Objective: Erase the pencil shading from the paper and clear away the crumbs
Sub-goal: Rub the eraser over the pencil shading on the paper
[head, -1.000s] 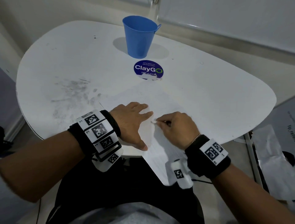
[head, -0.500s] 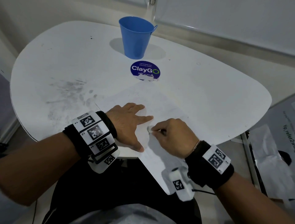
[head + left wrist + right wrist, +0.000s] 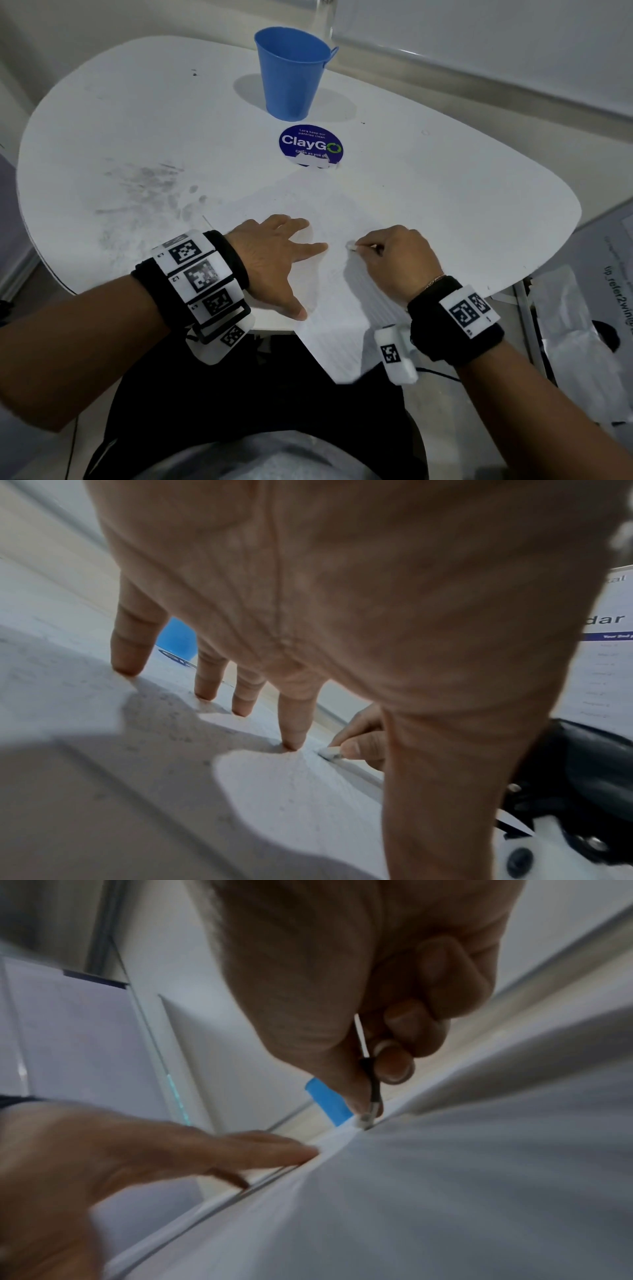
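Observation:
A white sheet of paper (image 3: pixel 329 212) lies on the white table (image 3: pixel 445 205), its near corner hanging over the front edge. My left hand (image 3: pixel 274 253) lies flat on the paper with fingers spread and straight, pressing it down; the fingertips (image 3: pixel 291 744) touch the sheet. Just to its right, my right hand (image 3: pixel 394 257) pinches a small white eraser (image 3: pixel 351 245) between thumb and fingers, with its tip on the paper. The eraser (image 3: pixel 330 751) shows again beside my left index finger, and in the right wrist view the eraser (image 3: pixel 365 1118) meets the sheet. Faint grey marks remain on the paper.
A blue cup (image 3: pixel 291 73) stands at the back of the table, with a round blue ClayGo sticker (image 3: pixel 311 146) in front of it. Grey smudges (image 3: pixel 147 195) mark the table's left part. Papers and plastic (image 3: pixel 582 325) lie on the floor to the right.
My right hand with the eraser has slid a little to the right, away from my left index finger, after coming close to it. The left hand stays flat on the paper.

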The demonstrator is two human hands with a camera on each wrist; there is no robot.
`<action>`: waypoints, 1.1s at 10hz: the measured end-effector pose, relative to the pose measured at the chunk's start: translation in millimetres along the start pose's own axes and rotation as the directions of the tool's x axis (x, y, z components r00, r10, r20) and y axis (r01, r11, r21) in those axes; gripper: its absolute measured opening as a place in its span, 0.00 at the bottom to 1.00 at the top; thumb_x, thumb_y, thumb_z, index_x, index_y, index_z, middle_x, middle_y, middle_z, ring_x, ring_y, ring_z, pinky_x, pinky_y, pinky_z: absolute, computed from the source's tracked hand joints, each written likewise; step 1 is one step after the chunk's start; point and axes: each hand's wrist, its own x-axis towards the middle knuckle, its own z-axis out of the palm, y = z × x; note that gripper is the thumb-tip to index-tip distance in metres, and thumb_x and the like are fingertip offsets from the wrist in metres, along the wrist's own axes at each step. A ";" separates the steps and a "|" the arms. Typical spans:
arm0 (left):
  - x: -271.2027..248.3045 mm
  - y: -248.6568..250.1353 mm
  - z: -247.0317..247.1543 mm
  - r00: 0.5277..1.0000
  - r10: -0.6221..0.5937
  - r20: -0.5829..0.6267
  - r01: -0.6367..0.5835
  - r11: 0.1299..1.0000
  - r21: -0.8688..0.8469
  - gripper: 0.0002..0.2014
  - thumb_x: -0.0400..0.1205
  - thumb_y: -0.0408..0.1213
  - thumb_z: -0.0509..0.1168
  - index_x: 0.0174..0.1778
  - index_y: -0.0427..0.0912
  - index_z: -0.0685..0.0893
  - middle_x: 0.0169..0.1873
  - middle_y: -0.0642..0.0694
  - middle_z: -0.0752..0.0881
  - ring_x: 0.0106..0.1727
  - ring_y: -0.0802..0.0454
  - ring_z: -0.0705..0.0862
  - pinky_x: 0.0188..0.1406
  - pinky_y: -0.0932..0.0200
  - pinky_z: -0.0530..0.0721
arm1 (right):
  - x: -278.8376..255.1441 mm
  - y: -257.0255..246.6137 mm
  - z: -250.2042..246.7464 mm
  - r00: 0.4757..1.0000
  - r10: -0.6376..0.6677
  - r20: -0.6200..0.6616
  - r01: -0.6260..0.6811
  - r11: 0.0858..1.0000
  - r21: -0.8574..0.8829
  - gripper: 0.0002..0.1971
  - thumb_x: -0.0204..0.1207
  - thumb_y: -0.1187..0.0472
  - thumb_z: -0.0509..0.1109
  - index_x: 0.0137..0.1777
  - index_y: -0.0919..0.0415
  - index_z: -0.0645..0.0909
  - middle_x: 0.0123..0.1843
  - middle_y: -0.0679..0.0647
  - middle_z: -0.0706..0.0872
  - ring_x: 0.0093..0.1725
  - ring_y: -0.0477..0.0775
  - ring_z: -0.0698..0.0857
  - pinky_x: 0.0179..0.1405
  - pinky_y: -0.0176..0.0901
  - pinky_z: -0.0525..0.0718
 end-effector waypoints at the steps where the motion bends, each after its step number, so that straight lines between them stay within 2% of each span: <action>1: 0.9 0.1 -0.3 1.000 -0.006 0.009 0.006 1.000 0.001 0.55 0.71 0.77 0.65 0.86 0.70 0.37 0.88 0.55 0.34 0.88 0.50 0.35 0.86 0.42 0.55 | -12.4 -15.1 10.0 0.990 -0.100 0.098 0.104 0.994 -0.043 0.10 0.81 0.55 0.66 0.50 0.52 0.91 0.44 0.48 0.92 0.45 0.56 0.88 0.48 0.50 0.86; 2: -0.3 0.7 -1.3 1.000 -0.005 0.009 0.005 1.000 0.007 0.55 0.71 0.77 0.65 0.86 0.69 0.38 0.88 0.55 0.34 0.88 0.50 0.35 0.86 0.42 0.55 | -7.5 -12.6 3.5 0.989 -0.067 0.130 0.071 0.997 -0.030 0.10 0.81 0.55 0.67 0.51 0.50 0.91 0.49 0.45 0.92 0.51 0.54 0.87 0.54 0.50 0.85; 3: -2.5 1.2 -1.7 1.000 -0.003 0.007 0.003 1.000 -0.002 0.54 0.72 0.76 0.65 0.86 0.70 0.38 0.88 0.56 0.34 0.88 0.51 0.35 0.86 0.42 0.54 | 4.3 0.4 -4.7 0.999 0.047 0.022 -0.047 0.999 -0.011 0.10 0.82 0.56 0.66 0.51 0.49 0.91 0.52 0.47 0.92 0.53 0.56 0.87 0.55 0.49 0.85; 4: -1.5 1.1 -1.7 1.000 -0.004 0.011 0.004 1.000 0.000 0.55 0.72 0.76 0.65 0.86 0.69 0.38 0.88 0.55 0.34 0.88 0.51 0.35 0.86 0.43 0.54 | -5.5 -14.1 8.8 0.997 -0.053 0.058 0.057 0.996 -0.064 0.11 0.81 0.57 0.64 0.49 0.53 0.90 0.45 0.50 0.92 0.47 0.58 0.88 0.49 0.51 0.86; 5: -0.4 0.9 -2.4 1.000 -0.007 0.013 0.007 1.000 0.002 0.55 0.71 0.76 0.66 0.86 0.69 0.38 0.88 0.55 0.34 0.88 0.51 0.35 0.86 0.43 0.54 | -9.9 -21.3 8.7 0.989 -0.084 0.122 0.086 0.996 -0.015 0.10 0.81 0.56 0.66 0.50 0.51 0.91 0.47 0.46 0.92 0.48 0.54 0.88 0.51 0.48 0.85; 6: -2.2 0.3 -1.6 1.000 -0.003 0.008 0.003 1.000 -0.009 0.55 0.71 0.76 0.66 0.86 0.70 0.38 0.88 0.56 0.34 0.88 0.51 0.35 0.85 0.42 0.54 | 6.8 -5.3 -5.2 0.998 0.040 0.042 -0.039 0.999 -0.014 0.10 0.82 0.56 0.67 0.52 0.50 0.91 0.51 0.48 0.92 0.52 0.55 0.87 0.54 0.45 0.84; 7: -1.3 -0.3 -0.3 1.000 -0.001 0.001 0.001 1.000 -0.003 0.55 0.71 0.76 0.66 0.86 0.70 0.38 0.88 0.55 0.35 0.88 0.51 0.35 0.85 0.42 0.55 | 4.0 -7.1 -0.3 0.999 0.007 0.038 -0.005 0.999 -0.044 0.11 0.82 0.57 0.66 0.49 0.53 0.91 0.47 0.50 0.92 0.48 0.56 0.88 0.50 0.45 0.84; 8: -0.3 -0.6 0.0 1.000 0.001 0.004 -0.001 1.000 0.003 0.56 0.70 0.77 0.66 0.86 0.69 0.38 0.88 0.55 0.34 0.88 0.51 0.35 0.86 0.42 0.55 | -4.3 -17.7 6.1 0.990 -0.069 0.120 0.071 0.997 -0.012 0.10 0.81 0.57 0.68 0.49 0.53 0.92 0.47 0.48 0.93 0.48 0.53 0.88 0.52 0.46 0.85; 9: -1.9 -0.9 -0.6 1.000 0.005 -0.003 -0.005 1.000 -0.012 0.56 0.71 0.76 0.67 0.86 0.70 0.39 0.88 0.56 0.35 0.88 0.52 0.35 0.86 0.42 0.55 | 17.8 -4.2 -9.5 0.997 0.051 0.065 -0.049 0.998 -0.026 0.09 0.81 0.57 0.68 0.53 0.52 0.91 0.53 0.48 0.92 0.54 0.54 0.87 0.55 0.43 0.83; 10: -2.5 -0.2 -0.9 1.000 0.006 -0.001 -0.006 1.000 -0.013 0.55 0.71 0.75 0.67 0.86 0.70 0.39 0.88 0.55 0.35 0.88 0.52 0.35 0.86 0.42 0.54 | 18.7 -3.7 -10.5 0.998 0.041 0.048 -0.040 0.999 -0.033 0.10 0.81 0.58 0.67 0.51 0.54 0.91 0.50 0.50 0.92 0.51 0.55 0.88 0.52 0.42 0.83; 11: -1.9 -1.0 -1.0 1.000 0.004 0.003 -0.004 1.000 -0.001 0.56 0.71 0.76 0.67 0.87 0.69 0.39 0.88 0.56 0.34 0.88 0.51 0.35 0.86 0.42 0.55 | 3.7 -16.5 0.9 0.987 -0.050 0.151 0.054 0.998 -0.026 0.10 0.80 0.58 0.67 0.49 0.54 0.92 0.46 0.47 0.92 0.48 0.51 0.86 0.50 0.44 0.83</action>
